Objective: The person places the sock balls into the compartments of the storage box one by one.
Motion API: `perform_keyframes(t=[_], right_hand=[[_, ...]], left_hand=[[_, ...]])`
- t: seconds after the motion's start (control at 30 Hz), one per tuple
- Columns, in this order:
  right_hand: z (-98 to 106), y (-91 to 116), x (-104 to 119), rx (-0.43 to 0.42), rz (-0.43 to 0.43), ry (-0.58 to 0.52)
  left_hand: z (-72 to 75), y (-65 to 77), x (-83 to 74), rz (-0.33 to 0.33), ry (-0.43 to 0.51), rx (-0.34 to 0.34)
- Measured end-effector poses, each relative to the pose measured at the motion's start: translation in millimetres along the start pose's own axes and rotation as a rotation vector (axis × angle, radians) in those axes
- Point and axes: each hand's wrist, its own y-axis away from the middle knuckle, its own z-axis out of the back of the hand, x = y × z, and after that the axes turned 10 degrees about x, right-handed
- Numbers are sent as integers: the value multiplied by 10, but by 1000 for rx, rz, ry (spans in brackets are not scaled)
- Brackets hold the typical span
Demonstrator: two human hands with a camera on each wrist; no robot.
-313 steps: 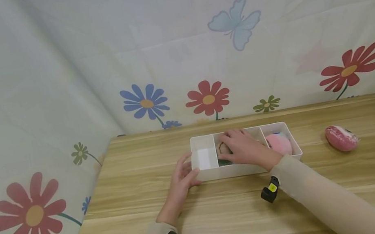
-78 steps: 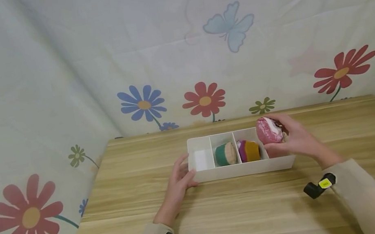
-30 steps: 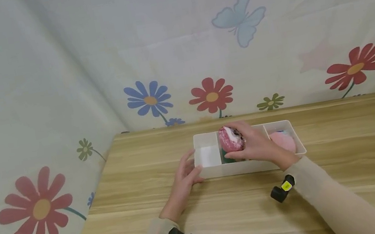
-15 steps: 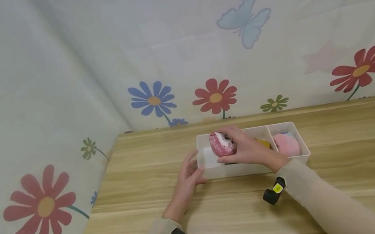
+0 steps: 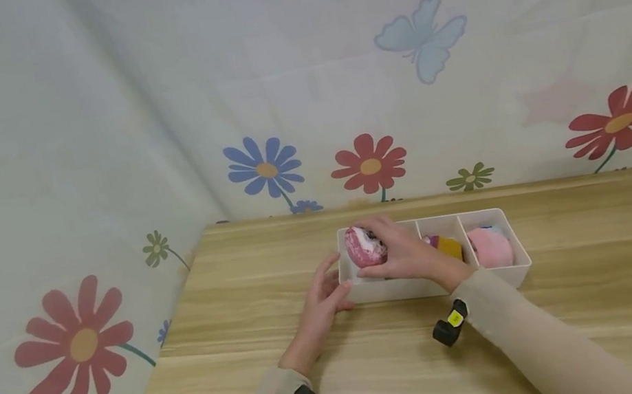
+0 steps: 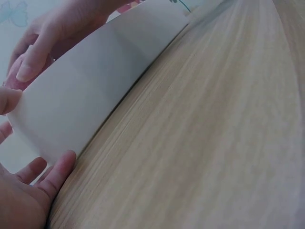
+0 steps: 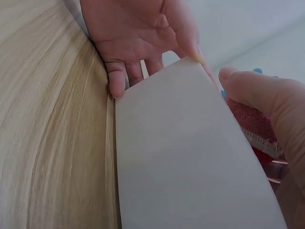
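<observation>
My right hand grips a rolled-up pink and white sock at the left compartment of a white divided box. In the right wrist view, the sock shows a fuzzy pink surface beside the box wall. My left hand holds the box's left end, thumb at the front rim corner and fingers along the end wall. A purple and mustard rolled sock lies in the compartment right of centre, and a pink one in the rightmost. My right hand hides the second compartment from the left.
The box stands on a wood-grain table, close to its far edge. Behind and to the left hangs a pale cloth printed with flowers and a butterfly. Bare wood surrounds the box in front and at both sides.
The pink and white sock was lifted from the table at right, carried left over the box, and is now lower at the leftmost compartment. My left hand has stayed at the box's end.
</observation>
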Motion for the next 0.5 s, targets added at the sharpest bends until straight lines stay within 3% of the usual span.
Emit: perform_keyframes(t=[0.3,0.5], right_hand=[[-84,-86,43,38,-76,22],[-148,-137,95,60,-146,103]], left_hand=[[-5,7,-1,1,-3,7],[-10,3,-6,-4,-9,0]])
